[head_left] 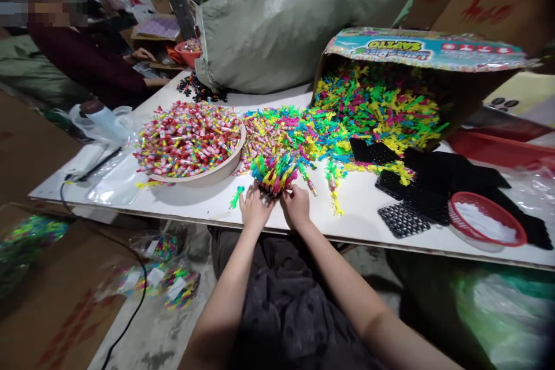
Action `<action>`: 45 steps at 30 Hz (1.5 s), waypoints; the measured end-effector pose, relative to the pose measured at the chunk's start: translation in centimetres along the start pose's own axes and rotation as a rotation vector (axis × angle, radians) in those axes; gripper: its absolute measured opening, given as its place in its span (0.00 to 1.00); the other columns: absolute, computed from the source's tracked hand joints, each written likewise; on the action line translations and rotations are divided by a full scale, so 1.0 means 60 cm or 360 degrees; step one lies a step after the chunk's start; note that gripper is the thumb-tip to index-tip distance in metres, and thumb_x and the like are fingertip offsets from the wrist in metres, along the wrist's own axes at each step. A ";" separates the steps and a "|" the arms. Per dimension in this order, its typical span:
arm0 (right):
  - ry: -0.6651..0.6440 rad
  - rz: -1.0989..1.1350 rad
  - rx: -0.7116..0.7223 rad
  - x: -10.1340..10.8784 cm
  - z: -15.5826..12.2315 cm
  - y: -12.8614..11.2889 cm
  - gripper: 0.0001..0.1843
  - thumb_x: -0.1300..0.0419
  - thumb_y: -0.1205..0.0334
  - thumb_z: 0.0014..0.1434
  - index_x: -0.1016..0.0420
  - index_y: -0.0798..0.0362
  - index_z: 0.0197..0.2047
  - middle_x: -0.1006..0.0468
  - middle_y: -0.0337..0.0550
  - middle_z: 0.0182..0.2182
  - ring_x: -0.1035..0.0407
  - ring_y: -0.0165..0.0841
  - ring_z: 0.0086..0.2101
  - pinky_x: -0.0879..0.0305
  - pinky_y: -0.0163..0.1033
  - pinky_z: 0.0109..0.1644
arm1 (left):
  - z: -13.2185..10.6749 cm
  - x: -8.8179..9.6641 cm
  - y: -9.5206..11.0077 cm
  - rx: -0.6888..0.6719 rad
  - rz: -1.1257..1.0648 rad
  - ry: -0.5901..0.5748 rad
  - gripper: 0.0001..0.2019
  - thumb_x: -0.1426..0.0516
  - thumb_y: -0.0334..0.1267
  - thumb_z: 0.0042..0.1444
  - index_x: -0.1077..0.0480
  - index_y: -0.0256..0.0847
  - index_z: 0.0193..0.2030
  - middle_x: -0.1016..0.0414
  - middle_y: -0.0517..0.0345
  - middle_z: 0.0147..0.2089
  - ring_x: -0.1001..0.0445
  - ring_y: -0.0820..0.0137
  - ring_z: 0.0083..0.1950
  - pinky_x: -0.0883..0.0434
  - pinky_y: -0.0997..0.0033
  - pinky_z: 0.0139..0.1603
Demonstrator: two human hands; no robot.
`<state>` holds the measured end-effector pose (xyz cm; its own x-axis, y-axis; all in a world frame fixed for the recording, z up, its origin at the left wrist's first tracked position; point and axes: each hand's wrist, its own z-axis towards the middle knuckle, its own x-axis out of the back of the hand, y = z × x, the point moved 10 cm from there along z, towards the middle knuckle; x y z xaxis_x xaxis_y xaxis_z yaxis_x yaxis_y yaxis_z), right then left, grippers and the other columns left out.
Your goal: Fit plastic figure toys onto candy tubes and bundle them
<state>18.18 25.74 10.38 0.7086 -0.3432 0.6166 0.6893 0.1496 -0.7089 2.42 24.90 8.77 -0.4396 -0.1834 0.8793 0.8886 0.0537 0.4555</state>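
With partly curled fingers of left hand (pixel 257 207) and right hand (pixel 297 206), touching a multicoloured bunch (pixel 275 172) at 12 o'clock on the counter (pixel 359 199); cannot tell how tightly. Apparently arranging it, next calling for a steadied base; fans upward, with long axis near upright. Backed at 10 o'clock by a heaped basin (pixel 212 174), at 1 by an open box (pixel 472 60).

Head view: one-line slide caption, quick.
Left hand and right hand touch a multicoloured bundle of figures on a white table, near a heaped basin.
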 end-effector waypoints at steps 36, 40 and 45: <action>-0.0071 0.0071 0.0112 -0.007 0.002 -0.006 0.04 0.46 0.66 0.54 0.31 0.53 0.29 0.25 0.41 0.26 0.32 0.34 0.30 0.49 0.38 0.37 | 0.007 0.175 0.205 -0.0452 0.0031 0.0563 0.08 0.45 0.43 0.53 0.25 0.47 0.31 0.28 0.56 0.40 0.37 0.60 0.47 0.47 0.53 0.51; -0.0067 0.0010 0.0088 -0.008 0.002 -0.008 0.04 0.45 0.65 0.54 0.31 0.53 0.29 0.25 0.40 0.26 0.33 0.33 0.30 0.51 0.38 0.37 | 0.008 0.184 0.203 -0.0491 0.0036 0.0555 0.10 0.46 0.44 0.54 0.25 0.48 0.31 0.29 0.55 0.40 0.38 0.59 0.48 0.46 0.53 0.51; -0.0073 -0.0010 0.0058 -0.008 0.003 -0.007 0.04 0.44 0.65 0.53 0.31 0.53 0.27 0.26 0.39 0.25 0.34 0.33 0.30 0.52 0.38 0.36 | -0.046 0.171 0.146 -0.0447 -0.0164 0.0735 0.18 0.50 0.43 0.56 0.36 0.43 0.52 0.34 0.48 0.48 0.37 0.61 0.52 0.44 0.57 0.56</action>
<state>17.58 26.01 10.44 0.7097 -0.3015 0.6367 0.6983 0.1816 -0.6924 6.05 20.78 21.42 -0.4792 -0.5891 0.6506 0.8725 -0.2395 0.4258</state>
